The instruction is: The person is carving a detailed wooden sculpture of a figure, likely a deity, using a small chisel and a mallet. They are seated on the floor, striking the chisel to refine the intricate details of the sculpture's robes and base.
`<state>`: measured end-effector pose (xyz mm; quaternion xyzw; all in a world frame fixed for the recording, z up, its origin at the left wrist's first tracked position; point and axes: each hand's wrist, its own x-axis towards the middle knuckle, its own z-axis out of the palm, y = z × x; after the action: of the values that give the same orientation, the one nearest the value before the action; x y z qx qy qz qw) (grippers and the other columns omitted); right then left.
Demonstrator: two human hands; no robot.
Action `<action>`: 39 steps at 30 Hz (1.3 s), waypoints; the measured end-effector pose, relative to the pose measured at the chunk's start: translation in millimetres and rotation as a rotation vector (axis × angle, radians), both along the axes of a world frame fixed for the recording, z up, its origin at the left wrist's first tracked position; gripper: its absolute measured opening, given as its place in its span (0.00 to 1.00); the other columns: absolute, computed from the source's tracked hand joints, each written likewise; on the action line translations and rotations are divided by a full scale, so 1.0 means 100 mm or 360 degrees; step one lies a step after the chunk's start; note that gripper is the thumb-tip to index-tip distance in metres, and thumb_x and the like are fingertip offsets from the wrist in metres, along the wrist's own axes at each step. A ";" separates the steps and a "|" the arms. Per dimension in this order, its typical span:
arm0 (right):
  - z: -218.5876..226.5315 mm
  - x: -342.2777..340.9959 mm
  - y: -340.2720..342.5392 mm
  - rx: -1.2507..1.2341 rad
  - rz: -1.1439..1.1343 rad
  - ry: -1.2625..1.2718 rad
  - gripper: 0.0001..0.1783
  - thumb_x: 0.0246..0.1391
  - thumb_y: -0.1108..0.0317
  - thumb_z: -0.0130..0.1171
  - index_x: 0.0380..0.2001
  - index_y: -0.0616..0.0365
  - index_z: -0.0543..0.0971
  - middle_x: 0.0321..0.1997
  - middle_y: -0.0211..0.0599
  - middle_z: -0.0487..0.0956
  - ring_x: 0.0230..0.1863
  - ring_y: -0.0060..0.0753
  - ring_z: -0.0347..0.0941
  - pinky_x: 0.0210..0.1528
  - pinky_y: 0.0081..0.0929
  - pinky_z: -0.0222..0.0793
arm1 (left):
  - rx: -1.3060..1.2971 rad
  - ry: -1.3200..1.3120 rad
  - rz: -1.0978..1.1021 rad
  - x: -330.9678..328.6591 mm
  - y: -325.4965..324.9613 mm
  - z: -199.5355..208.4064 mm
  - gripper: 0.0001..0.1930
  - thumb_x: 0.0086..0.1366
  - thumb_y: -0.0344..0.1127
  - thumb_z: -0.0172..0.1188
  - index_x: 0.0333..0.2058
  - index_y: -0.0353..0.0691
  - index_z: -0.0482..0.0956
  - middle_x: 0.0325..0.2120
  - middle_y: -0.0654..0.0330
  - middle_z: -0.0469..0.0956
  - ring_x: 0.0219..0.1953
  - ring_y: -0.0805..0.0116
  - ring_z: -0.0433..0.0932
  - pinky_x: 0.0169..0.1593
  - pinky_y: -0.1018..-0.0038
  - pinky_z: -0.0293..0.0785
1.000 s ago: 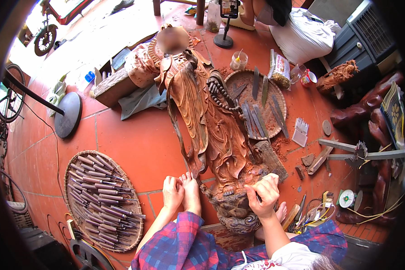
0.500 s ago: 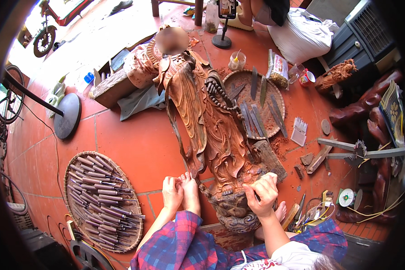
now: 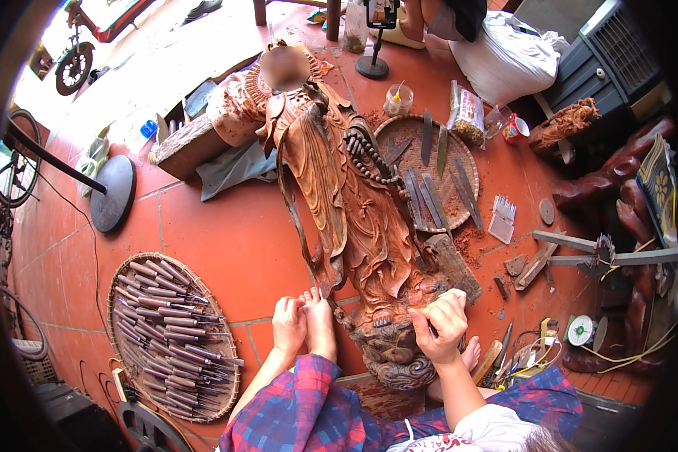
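A carved wooden statue [image 3: 369, 218] in long draped robes lies on its back between my feet, its base toward me. My left hand [image 3: 288, 325] is curled closed beside my bare left foot [image 3: 319, 324], with no tool showing in it. Above the right side of the statue's swirled base [image 3: 395, 358], my right hand [image 3: 440, 325] is closed in a loose fist, and nothing shows in it. Whether that hand touches the wood I cannot tell. A string of carved beads [image 3: 373, 162] crosses the statue's robe. Its upper end rests on a wooden block [image 3: 184, 151].
At left, a round woven tray [image 3: 233, 384] bears rows of wooden-handled carving tools. Another woven tray [image 3: 463, 154] holds flat blades beyond the statue. Small cutters [image 3: 502, 220], wood offcuts [image 3: 535, 267], a dial scale [image 3: 580, 330] and a black stand base [image 3: 113, 194] lie around. Another person [image 3: 433, 19] sits behind.
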<state>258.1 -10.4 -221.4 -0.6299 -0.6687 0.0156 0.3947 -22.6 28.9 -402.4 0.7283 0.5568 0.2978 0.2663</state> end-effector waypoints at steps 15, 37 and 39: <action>0.01 0.00 0.00 -0.0009 -0.0015 0.0025 0.11 0.46 0.70 0.72 0.19 0.55 0.78 0.21 0.30 0.72 0.29 0.39 0.68 0.44 0.39 0.62 | -0.0118 -0.0068 0.0156 -0.05 -0.06 0.02 0.07 0.56 0.21 0.63 0.34 0.36 0.77 0.33 0.52 0.80 0.35 0.51 0.81 0.38 0.62 0.78; 0.01 -0.01 0.01 -0.0008 -0.0011 -0.0006 0.11 0.46 0.70 0.72 0.19 0.54 0.78 0.21 0.30 0.72 0.29 0.38 0.68 0.43 0.38 0.61 | 0.0006 -0.0050 0.0012 -0.04 -0.01 0.02 0.10 0.60 0.26 0.62 0.42 0.36 0.82 0.41 0.53 0.81 0.43 0.52 0.80 0.50 0.61 0.76; 0.01 0.00 0.01 -0.0007 -0.0007 -0.0003 0.11 0.46 0.70 0.72 0.19 0.54 0.78 0.21 0.30 0.72 0.29 0.38 0.68 0.43 0.38 0.61 | 0.0113 0.0097 -0.0074 -0.07 -0.01 0.02 0.12 0.62 0.28 0.63 0.45 0.36 0.83 0.42 0.54 0.81 0.46 0.53 0.79 0.53 0.61 0.75</action>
<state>257.7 -9.4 -220.2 -0.6324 -0.6676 0.0156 0.3926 -29.2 28.0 -400.6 0.7587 0.5368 0.2887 0.2299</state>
